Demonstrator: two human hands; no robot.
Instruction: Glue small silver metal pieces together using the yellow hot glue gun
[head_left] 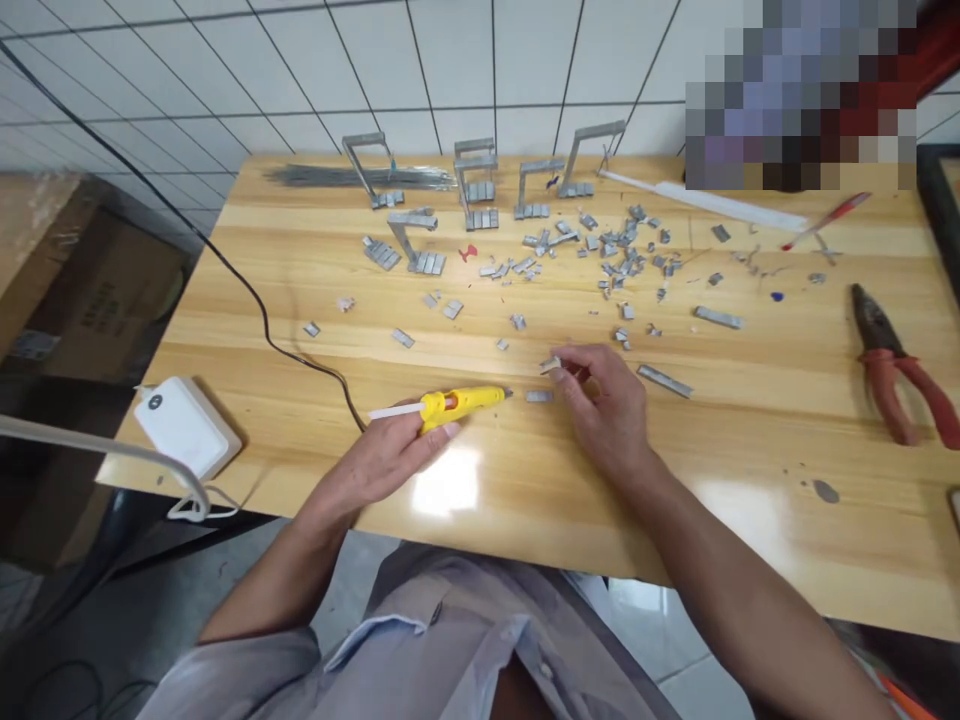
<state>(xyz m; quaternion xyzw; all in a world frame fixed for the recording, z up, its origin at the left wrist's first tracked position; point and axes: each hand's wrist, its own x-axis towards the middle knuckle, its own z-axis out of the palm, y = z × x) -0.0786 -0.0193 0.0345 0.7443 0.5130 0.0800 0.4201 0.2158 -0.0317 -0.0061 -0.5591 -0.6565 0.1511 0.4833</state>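
Observation:
My left hand (390, 455) is wrapped round a yellow glue gun (472, 400), whose nozzle points right and whose white glue stick (396, 411) sticks out at the back. Between the thumb and fingertips of my right hand (604, 405) is a small grey piece (551, 365). A flat grey piece (538, 397) lies on the wooden table (525, 500), just right of the nozzle and below my right fingertips. Beyond my right hand lies a longer grey strip (665, 381).
Several grey bracket shapes (405, 240) stand near the tiled wall. Grey scraps (622, 245) lie scattered before them. Red-handled pliers (892, 370) and a red pen (829, 220) lie at right. A white adapter (187, 428) and a black cable (259, 305) are at left.

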